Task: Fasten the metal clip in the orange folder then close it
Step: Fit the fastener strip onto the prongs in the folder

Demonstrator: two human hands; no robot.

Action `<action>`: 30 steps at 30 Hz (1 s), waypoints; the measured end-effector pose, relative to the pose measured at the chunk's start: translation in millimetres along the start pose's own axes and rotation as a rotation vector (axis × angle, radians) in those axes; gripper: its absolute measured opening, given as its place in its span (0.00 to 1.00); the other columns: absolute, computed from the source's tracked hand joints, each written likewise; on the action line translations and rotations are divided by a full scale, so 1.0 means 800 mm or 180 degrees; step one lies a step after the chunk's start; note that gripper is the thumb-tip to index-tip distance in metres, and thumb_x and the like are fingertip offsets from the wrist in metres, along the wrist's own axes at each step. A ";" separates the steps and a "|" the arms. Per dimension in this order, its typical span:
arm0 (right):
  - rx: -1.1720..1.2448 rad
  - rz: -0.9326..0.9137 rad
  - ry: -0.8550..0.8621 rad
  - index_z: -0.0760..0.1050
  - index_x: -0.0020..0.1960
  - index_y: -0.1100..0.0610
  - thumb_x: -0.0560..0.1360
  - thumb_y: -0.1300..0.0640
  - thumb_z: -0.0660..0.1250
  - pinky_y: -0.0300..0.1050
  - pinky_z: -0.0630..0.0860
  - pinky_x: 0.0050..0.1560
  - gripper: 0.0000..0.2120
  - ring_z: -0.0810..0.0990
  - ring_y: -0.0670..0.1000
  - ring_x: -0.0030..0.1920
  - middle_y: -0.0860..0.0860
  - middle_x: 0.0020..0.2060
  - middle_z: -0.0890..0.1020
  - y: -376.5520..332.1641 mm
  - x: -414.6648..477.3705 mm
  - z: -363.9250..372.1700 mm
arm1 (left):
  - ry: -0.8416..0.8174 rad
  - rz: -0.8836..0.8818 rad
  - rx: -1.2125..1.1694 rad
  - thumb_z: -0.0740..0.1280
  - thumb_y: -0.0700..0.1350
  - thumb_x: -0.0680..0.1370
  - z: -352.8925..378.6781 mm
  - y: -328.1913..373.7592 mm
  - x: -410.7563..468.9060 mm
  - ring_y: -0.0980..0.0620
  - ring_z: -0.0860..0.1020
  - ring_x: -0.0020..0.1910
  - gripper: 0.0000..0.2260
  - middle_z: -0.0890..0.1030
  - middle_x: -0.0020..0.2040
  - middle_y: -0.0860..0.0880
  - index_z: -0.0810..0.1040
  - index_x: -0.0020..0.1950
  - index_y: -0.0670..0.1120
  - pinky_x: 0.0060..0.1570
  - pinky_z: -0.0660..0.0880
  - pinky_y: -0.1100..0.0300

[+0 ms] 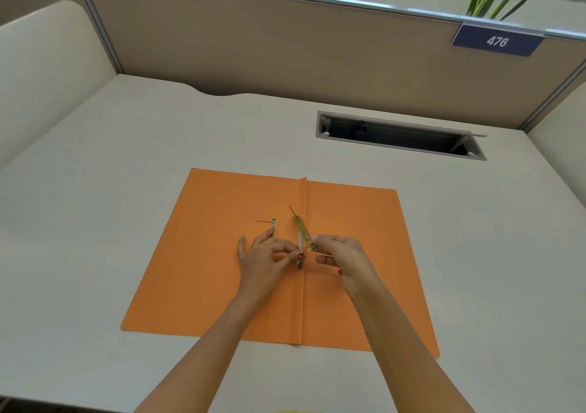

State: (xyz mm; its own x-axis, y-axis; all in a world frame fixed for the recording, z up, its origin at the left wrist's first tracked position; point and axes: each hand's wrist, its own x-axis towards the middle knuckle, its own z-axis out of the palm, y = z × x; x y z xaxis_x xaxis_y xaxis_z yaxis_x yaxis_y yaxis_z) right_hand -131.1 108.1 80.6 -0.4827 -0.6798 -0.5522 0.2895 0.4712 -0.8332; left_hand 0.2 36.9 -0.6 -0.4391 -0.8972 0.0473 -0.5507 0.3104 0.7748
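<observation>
Two bare forearms reach up from the bottom edge to the middle of the open orange folder (348, 254). Thumb and forefinger of the right hand (344, 255) pinch the near end of the brass clip bar (303, 232), which tilts up off the fold, its thin prong pointing away. Fingertips of the left hand (263, 254) close on the prong by the spine crease, forefinger stretched toward a second brass piece (273, 222) on the left leaf. Both leaves lie flat on the pale desk (126, 159). Beyond sit an open cable slot (399, 135), a partition and a tag reading 476 (497, 41).
</observation>
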 end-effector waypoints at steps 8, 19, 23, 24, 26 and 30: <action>-0.0002 -0.0017 -0.0006 0.80 0.50 0.61 0.75 0.59 0.70 0.26 0.70 0.26 0.07 0.77 0.47 0.36 0.50 0.41 0.82 0.008 0.006 0.005 | 0.0005 0.0014 0.0017 0.66 0.59 0.73 0.000 -0.001 -0.002 0.62 0.63 0.70 0.06 0.82 0.49 0.65 0.81 0.40 0.60 0.72 0.38 0.46; -0.0099 -0.0223 0.0164 0.79 0.51 0.60 0.75 0.58 0.71 0.41 0.74 0.40 0.07 0.77 0.48 0.34 0.55 0.46 0.82 0.017 0.009 0.006 | 0.0039 0.0078 0.0106 0.64 0.59 0.75 0.003 -0.001 -0.001 0.61 0.63 0.71 0.08 0.81 0.47 0.65 0.81 0.41 0.58 0.72 0.39 0.45; -0.0021 -0.0184 0.0115 0.79 0.53 0.62 0.75 0.58 0.71 0.45 0.73 0.50 0.10 0.77 0.49 0.35 0.54 0.46 0.81 0.017 0.008 0.005 | 0.0042 0.0068 0.0120 0.64 0.59 0.75 0.004 -0.002 -0.001 0.62 0.63 0.70 0.08 0.80 0.45 0.67 0.80 0.40 0.59 0.71 0.38 0.46; 0.0002 -0.0166 0.0113 0.79 0.54 0.62 0.75 0.58 0.71 0.46 0.73 0.52 0.10 0.77 0.49 0.35 0.53 0.46 0.81 0.016 0.009 0.004 | 0.0045 0.0070 0.0126 0.64 0.59 0.75 0.004 -0.002 -0.001 0.62 0.63 0.70 0.08 0.79 0.44 0.67 0.79 0.39 0.60 0.71 0.38 0.46; -0.0009 -0.0147 0.0099 0.80 0.54 0.62 0.75 0.57 0.71 0.46 0.71 0.53 0.10 0.77 0.49 0.36 0.52 0.46 0.81 0.015 0.009 0.003 | 0.0055 0.0071 0.0123 0.64 0.59 0.75 0.004 -0.002 -0.002 0.62 0.63 0.70 0.08 0.78 0.42 0.69 0.78 0.37 0.62 0.71 0.38 0.46; -0.0054 -0.0196 0.0054 0.80 0.52 0.61 0.75 0.57 0.71 0.49 0.73 0.57 0.09 0.77 0.49 0.37 0.53 0.46 0.82 0.014 0.009 0.002 | 0.0082 0.0071 0.0129 0.64 0.57 0.75 0.005 -0.001 -0.002 0.62 0.64 0.70 0.08 0.77 0.41 0.70 0.77 0.36 0.62 0.71 0.38 0.47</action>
State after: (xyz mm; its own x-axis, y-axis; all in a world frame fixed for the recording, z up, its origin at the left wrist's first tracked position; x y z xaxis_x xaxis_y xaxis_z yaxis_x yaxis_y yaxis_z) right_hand -130.0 107.7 67.5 -0.5132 -0.6981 -0.4993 0.2448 0.4385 -0.8648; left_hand -1.1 39.3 -3.9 -0.4335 -0.8975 0.0808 -0.5695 0.3423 0.7473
